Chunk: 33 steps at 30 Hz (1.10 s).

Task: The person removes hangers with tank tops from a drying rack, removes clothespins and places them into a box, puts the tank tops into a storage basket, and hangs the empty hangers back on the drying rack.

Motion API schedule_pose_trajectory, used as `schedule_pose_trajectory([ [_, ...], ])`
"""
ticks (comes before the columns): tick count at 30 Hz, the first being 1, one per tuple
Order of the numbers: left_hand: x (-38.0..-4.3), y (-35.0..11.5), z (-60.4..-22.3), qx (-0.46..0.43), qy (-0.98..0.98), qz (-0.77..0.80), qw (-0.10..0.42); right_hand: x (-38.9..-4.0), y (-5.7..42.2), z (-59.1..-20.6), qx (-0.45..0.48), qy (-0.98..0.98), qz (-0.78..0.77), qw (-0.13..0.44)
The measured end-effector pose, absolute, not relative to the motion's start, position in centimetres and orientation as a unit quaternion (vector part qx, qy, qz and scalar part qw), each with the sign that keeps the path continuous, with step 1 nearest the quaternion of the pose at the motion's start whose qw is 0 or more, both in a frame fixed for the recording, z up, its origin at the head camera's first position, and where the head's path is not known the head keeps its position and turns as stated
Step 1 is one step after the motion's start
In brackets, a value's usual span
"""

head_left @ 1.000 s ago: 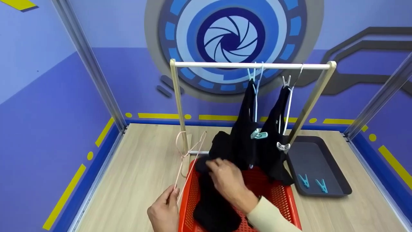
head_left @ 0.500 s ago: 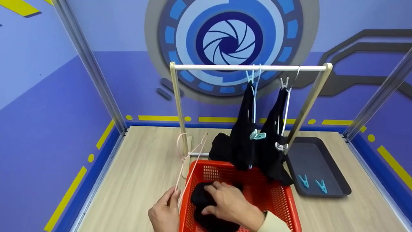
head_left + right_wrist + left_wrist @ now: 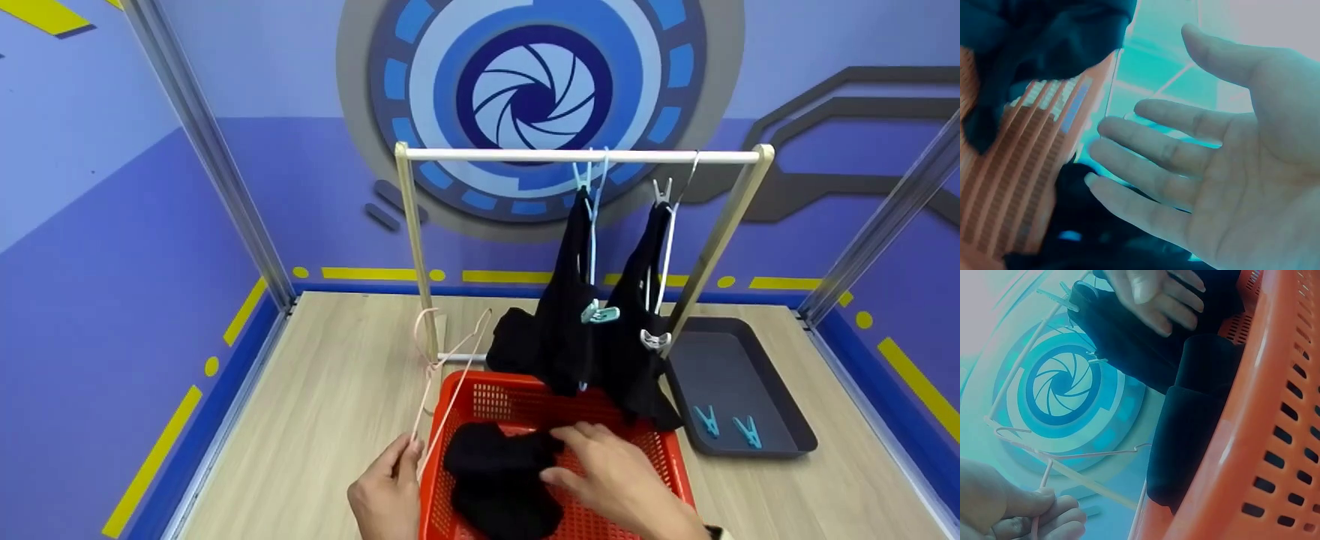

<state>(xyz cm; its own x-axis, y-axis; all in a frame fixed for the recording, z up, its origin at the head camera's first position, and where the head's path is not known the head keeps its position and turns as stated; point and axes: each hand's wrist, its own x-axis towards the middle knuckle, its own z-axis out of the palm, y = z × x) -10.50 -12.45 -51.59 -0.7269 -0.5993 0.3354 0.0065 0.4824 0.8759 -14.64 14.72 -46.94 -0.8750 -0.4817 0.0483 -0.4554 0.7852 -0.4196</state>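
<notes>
In the head view my left hand pinches one arm of a pink clothes hanger, left of the red plastic basket. The left wrist view also shows that pinch between thumb and fingers. A black garment lies bunched inside the basket. Over its right end hovers my right hand, fingertips close to the cloth; contact there cannot be made out. Its fingers look straight and spread in the right wrist view, nothing held in the palm.
Behind the basket stands a clothes rack. Two black garments hang from it on a blue and a white hanger, held by clothespins. At the right, a dark grey tray holds two teal clothespins.
My right hand moved the black garment down into the basket, then let go and shifted right. The left hand keeps hold of the pink hanger, almost still.
</notes>
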Motion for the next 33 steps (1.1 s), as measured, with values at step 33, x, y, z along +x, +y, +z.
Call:
schedule_pose_trajectory([
  [33, -10.5, -11.9, -51.2, 0.204, -0.796, -0.482, 0.302, -14.6, 28.0, -50.6, 0.041, 0.970, -0.237, 0.043],
])
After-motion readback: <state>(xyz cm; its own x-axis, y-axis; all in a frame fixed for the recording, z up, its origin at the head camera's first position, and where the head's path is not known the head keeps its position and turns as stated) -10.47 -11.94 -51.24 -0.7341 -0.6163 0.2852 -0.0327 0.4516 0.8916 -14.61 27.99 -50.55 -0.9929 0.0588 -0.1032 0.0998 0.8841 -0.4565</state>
